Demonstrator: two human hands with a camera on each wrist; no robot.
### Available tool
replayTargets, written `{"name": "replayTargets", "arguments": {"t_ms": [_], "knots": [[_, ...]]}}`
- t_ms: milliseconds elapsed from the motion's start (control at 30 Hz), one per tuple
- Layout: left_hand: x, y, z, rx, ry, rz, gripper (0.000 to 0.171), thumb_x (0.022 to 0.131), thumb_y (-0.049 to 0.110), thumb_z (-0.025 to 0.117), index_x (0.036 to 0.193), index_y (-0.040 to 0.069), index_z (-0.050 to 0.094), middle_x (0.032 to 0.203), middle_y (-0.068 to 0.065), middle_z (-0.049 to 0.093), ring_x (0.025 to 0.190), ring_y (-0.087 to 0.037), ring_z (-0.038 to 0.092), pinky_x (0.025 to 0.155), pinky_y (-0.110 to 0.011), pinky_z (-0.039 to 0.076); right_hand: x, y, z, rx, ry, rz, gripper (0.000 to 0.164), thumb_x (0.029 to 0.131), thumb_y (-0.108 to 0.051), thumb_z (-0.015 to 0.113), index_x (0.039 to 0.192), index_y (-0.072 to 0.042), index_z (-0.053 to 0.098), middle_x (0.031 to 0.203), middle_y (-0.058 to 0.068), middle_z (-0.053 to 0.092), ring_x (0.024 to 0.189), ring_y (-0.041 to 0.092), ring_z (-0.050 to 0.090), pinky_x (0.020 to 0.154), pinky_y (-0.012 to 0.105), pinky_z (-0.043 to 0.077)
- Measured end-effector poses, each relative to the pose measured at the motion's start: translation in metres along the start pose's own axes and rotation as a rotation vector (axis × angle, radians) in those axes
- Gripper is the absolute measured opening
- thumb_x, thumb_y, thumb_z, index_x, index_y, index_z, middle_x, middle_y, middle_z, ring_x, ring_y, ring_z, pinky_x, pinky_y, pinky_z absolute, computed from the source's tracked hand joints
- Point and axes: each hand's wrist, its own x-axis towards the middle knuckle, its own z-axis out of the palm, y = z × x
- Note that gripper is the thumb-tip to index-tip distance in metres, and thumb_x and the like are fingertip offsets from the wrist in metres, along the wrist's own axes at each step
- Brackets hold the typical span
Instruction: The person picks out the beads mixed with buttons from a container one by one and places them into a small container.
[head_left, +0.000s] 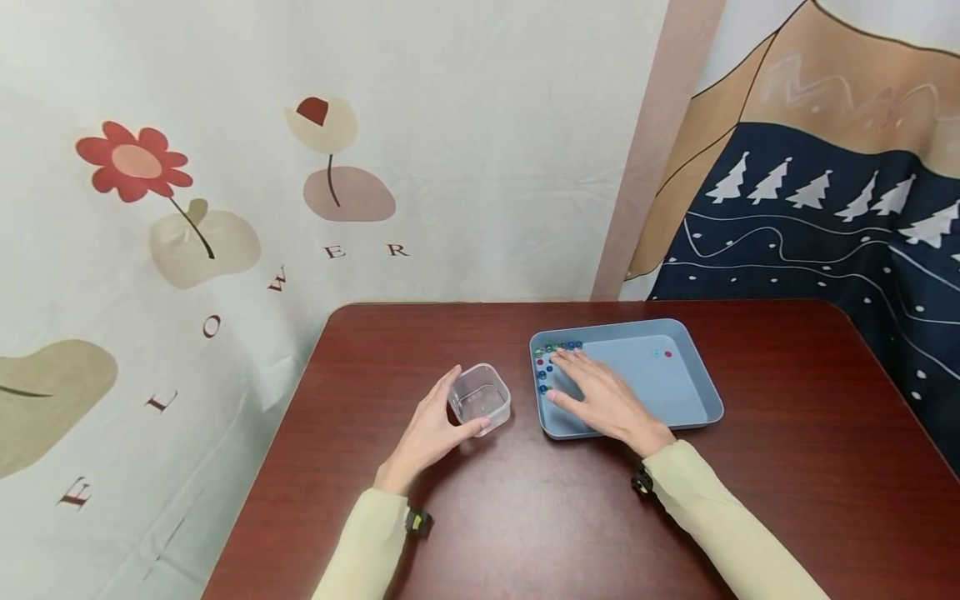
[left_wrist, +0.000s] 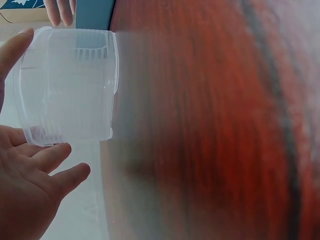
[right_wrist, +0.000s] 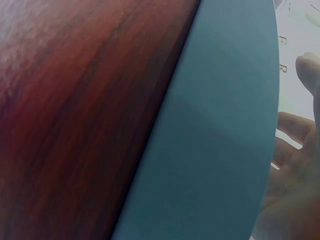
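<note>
A small clear plastic container [head_left: 498, 418] stands on the table left of a blue tray, its open top facing up. My left hand [head_left: 426, 435] holds it, thumb on the near side and fingers on the far left side. In the left wrist view the container's wall [left_wrist: 75, 90] sits between thumb and fingertips. My right hand [head_left: 606, 402] is over the left half of the blue tray [head_left: 667, 396], fingers extended towards small round marbles [head_left: 542, 375]. Several blue, green and red ones gather along the tray's left end. Whether the fingertips touch them I cannot tell.
Towards the tray's far right lie a red piece [head_left: 668, 354] and a turquoise piece [head_left: 656, 353]. Everything stands on a dark red-brown wooden table [head_left: 360, 375]. A printed curtain [head_left: 480, 150] hangs right behind the table's far edge.
</note>
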Motion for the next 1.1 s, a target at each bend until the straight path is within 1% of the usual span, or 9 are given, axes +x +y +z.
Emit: {"name": "replayTargets", "arguments": {"t_ms": [167, 300, 433, 567, 667, 833, 1100], "knots": [[0.001, -0.002, 0.001, -0.003, 0.004, 0.014, 0.1, 0.081, 0.041, 0.087, 0.16, 0.004, 0.036, 0.162, -0.012, 0.041, 0.142, -0.032, 0.048, 0.114, -0.052, 0.041, 0.005, -0.001, 0.004, 0.011, 0.003, -0.017, 0.067, 0.1, -0.046, 0.065, 0.152, -0.007, 0.052, 0.155, 0.015, 0.051, 0.146, 0.037, 0.043, 0.117, 0.058, 0.035], [0.001, -0.002, 0.001, -0.004, 0.0, 0.01, 0.101, 0.081, 0.042, 0.087, 0.16, 0.004, 0.035, 0.163, -0.011, 0.04, 0.142, -0.032, 0.047, 0.114, -0.052, 0.04, 0.008, -0.002, 0.006, 0.014, 0.002, -0.009, 0.06, 0.1, -0.039, 0.069, 0.148, -0.006, 0.057, 0.15, 0.014, 0.056, 0.141, 0.035, 0.049, 0.116, 0.054, 0.038], [0.002, -0.002, 0.001, -0.001, -0.004, 0.003, 0.102, 0.081, 0.042, 0.087, 0.161, 0.007, 0.034, 0.164, -0.009, 0.039, 0.144, -0.03, 0.046, 0.115, -0.05, 0.039, 0.01, -0.002, 0.009, -0.009, -0.005, -0.009, 0.053, 0.099, -0.033, 0.072, 0.143, -0.004, 0.062, 0.144, 0.016, 0.061, 0.136, 0.035, 0.054, 0.113, 0.053, 0.042], [0.002, -0.002, 0.001, 0.003, -0.001, 0.013, 0.101, 0.082, 0.041, 0.086, 0.161, 0.005, 0.034, 0.165, -0.01, 0.038, 0.145, -0.03, 0.044, 0.116, -0.05, 0.038, 0.014, -0.002, 0.013, -0.036, -0.01, -0.024, 0.046, 0.098, -0.028, 0.074, 0.136, -0.003, 0.067, 0.137, 0.016, 0.066, 0.13, 0.035, 0.059, 0.11, 0.052, 0.045], [0.001, -0.002, 0.001, 0.008, -0.001, 0.018, 0.101, 0.083, 0.041, 0.086, 0.16, 0.003, 0.035, 0.165, -0.011, 0.037, 0.146, -0.031, 0.043, 0.116, -0.051, 0.038, 0.016, -0.002, 0.014, -0.047, -0.018, -0.028, 0.042, 0.097, -0.026, 0.075, 0.132, -0.003, 0.07, 0.133, 0.015, 0.068, 0.127, 0.035, 0.06, 0.108, 0.051, 0.047], [0.001, -0.001, 0.0, 0.007, -0.008, 0.011, 0.101, 0.082, 0.042, 0.086, 0.161, 0.004, 0.035, 0.166, -0.01, 0.036, 0.147, -0.03, 0.042, 0.117, -0.049, 0.037, 0.019, -0.005, 0.018, -0.062, -0.044, -0.029, 0.036, 0.097, -0.023, 0.075, 0.127, -0.003, 0.072, 0.127, 0.014, 0.07, 0.122, 0.033, 0.062, 0.105, 0.05, 0.049], [0.002, -0.002, 0.001, 0.011, -0.007, 0.013, 0.1, 0.082, 0.042, 0.086, 0.16, 0.004, 0.036, 0.165, -0.01, 0.037, 0.146, -0.029, 0.043, 0.118, -0.049, 0.037, 0.022, -0.009, 0.023, -0.088, -0.06, -0.011, 0.032, 0.095, -0.019, 0.077, 0.122, -0.003, 0.074, 0.124, 0.014, 0.069, 0.121, 0.033, 0.063, 0.105, 0.049, 0.049]]}}
